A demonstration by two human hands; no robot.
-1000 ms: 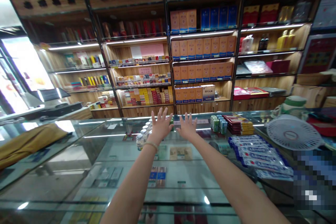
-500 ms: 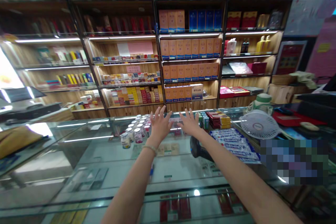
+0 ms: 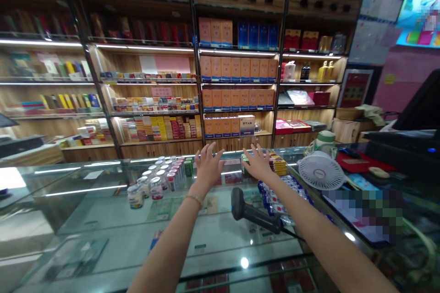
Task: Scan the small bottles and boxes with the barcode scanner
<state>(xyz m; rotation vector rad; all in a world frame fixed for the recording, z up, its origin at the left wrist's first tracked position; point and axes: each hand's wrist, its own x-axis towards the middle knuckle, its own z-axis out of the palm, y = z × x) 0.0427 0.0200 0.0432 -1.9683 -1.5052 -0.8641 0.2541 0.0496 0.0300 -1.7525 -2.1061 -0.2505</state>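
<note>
Both hands are stretched forward over a glass counter [image 3: 113, 224], fingers spread and palms facing down or away. My left hand [image 3: 208, 165] holds nothing; a band circles its wrist, and small packs and lidded jars [image 3: 156, 187] stand to its left. My right hand [image 3: 257, 164] is likewise bare of objects, near stacked red and yellow packs [image 3: 279, 165]. Below it lies a black handheld scanner [image 3: 254, 213]. Blue and white packets [image 3: 275, 199] are partly hidden by my right forearm.
A white fan [image 3: 321, 170] and a green-lidded container [image 3: 325, 143] stand right of my hands. Farther right are a phone-like device [image 3: 357, 219] and a black monitor [image 3: 421, 105]. Lit shelves with orange boxes [image 3: 237, 69] line the back wall.
The view has turned to the right, so the shelves and jars sit further left. My hands are slightly farther apart, and more of the scanner shows beside my right forearm.
</note>
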